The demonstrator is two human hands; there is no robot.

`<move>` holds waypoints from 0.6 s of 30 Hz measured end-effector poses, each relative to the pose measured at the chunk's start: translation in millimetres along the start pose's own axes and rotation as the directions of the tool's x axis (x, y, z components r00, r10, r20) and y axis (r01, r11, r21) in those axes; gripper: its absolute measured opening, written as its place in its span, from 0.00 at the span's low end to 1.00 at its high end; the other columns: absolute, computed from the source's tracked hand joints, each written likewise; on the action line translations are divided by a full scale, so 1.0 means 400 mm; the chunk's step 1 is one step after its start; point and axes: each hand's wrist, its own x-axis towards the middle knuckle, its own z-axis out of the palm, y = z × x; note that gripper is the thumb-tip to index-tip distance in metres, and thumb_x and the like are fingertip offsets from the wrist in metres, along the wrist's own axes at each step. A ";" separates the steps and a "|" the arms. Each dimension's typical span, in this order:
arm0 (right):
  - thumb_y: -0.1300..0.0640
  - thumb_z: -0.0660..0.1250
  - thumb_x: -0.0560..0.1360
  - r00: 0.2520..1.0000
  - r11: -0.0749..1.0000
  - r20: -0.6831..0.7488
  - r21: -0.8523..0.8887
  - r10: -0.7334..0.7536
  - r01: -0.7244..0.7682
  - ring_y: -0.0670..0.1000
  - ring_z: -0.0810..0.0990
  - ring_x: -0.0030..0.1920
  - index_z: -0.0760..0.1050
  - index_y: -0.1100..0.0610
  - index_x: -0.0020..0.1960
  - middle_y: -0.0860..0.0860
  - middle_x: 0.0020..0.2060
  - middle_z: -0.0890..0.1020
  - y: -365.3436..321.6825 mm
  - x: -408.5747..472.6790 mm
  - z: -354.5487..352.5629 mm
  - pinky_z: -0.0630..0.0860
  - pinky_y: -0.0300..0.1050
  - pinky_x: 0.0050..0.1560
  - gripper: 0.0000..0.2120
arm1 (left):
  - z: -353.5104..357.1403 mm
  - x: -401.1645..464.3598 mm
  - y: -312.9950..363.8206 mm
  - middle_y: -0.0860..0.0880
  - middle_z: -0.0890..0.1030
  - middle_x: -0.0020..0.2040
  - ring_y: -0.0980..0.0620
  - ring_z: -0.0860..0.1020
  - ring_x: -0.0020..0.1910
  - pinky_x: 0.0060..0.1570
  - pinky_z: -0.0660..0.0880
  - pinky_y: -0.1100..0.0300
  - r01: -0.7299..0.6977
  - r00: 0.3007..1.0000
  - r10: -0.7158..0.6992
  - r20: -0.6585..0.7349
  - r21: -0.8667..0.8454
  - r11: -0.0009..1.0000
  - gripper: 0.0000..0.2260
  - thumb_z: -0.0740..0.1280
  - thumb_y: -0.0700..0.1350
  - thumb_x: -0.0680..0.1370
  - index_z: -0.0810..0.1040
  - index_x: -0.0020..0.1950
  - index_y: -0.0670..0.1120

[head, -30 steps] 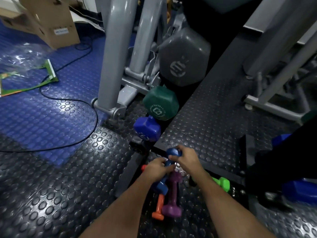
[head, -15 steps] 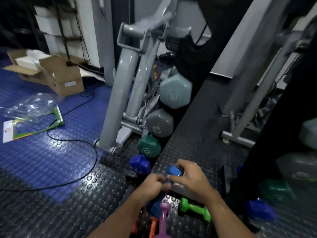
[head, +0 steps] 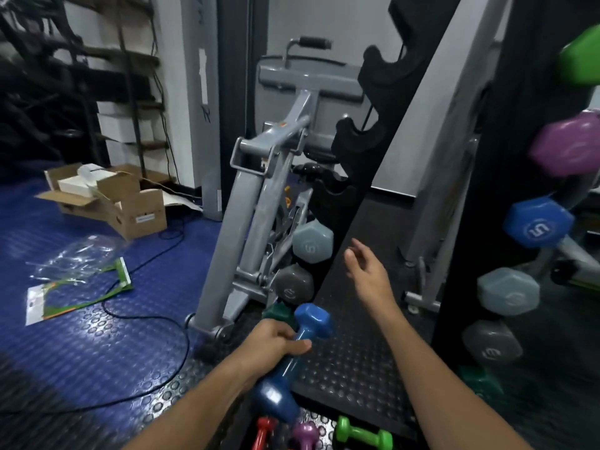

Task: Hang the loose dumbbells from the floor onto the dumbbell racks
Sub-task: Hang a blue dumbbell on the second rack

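Observation:
My left hand (head: 274,339) grips the handle of a blue dumbbell (head: 311,319), lifted off the floor and tilted, one head up and one down. My right hand (head: 367,271) is raised in the air with fingers spread, holding nothing, in front of the black dumbbell rack (head: 380,141). That rack carries a pale blue-grey dumbbell (head: 312,241), a grey one (head: 293,285) and a green one below, partly hidden. On the floor at the bottom lie a red dumbbell (head: 263,433), a purple dumbbell (head: 306,433) and a green dumbbell (head: 363,435).
A second black rack (head: 470,222) on the right holds several coloured dumbbells. A grey machine frame (head: 246,228) stands left of the first rack. An open cardboard box (head: 130,206), plastic wrap and a black cable (head: 146,319) lie on the blue floor.
My right hand let go of the blue dumbbell and rose toward the rack. My left hand lifted the dumbbell off the floor. The view tilted upward.

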 end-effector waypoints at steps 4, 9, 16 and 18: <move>0.46 0.67 0.81 0.998 0.999 -0.056 0.029 -0.027 0.028 0.44 0.76 0.66 0.63 0.48 0.80 0.48 0.73 0.73 -0.098 0.030 0.006 0.75 0.54 0.69 0.30 | -0.046 -0.067 0.117 0.47 0.83 0.33 0.54 0.80 0.30 0.31 0.73 0.64 -0.004 0.999 0.000 -0.036 -0.096 0.995 0.06 0.77 0.42 0.75 0.84 0.41 0.41; 0.44 0.69 0.78 0.991 0.996 -0.109 0.041 -0.077 0.081 0.45 0.75 0.70 0.63 0.48 0.80 0.47 0.72 0.75 -0.146 0.057 0.019 0.74 0.53 0.70 0.33 | -0.148 -0.067 0.321 0.40 0.80 0.47 0.42 0.75 0.46 0.41 0.72 0.53 -0.053 0.991 0.034 -0.131 -0.147 0.988 0.17 0.77 0.44 0.75 0.83 0.55 0.31; 0.48 0.67 0.81 0.973 0.989 -0.175 -0.044 -0.150 0.144 0.41 0.68 0.71 0.62 0.52 0.80 0.49 0.75 0.71 -0.164 0.069 0.039 0.65 0.39 0.72 0.31 | -0.248 0.020 0.596 0.47 0.77 0.30 0.52 0.75 0.25 0.27 0.73 0.61 -0.136 0.954 0.095 -0.285 -0.130 0.982 0.09 0.75 0.41 0.77 0.78 0.42 0.40; 0.47 0.66 0.81 0.969 0.988 -0.192 -0.055 -0.156 0.148 0.40 0.67 0.69 0.63 0.53 0.80 0.49 0.74 0.72 -0.155 0.064 0.040 0.65 0.38 0.69 0.30 | -0.237 0.046 0.648 0.51 0.74 0.20 0.56 0.72 0.15 0.18 0.68 0.66 -0.151 0.956 0.109 -0.274 -0.136 0.979 0.11 0.71 0.39 0.80 0.74 0.39 0.41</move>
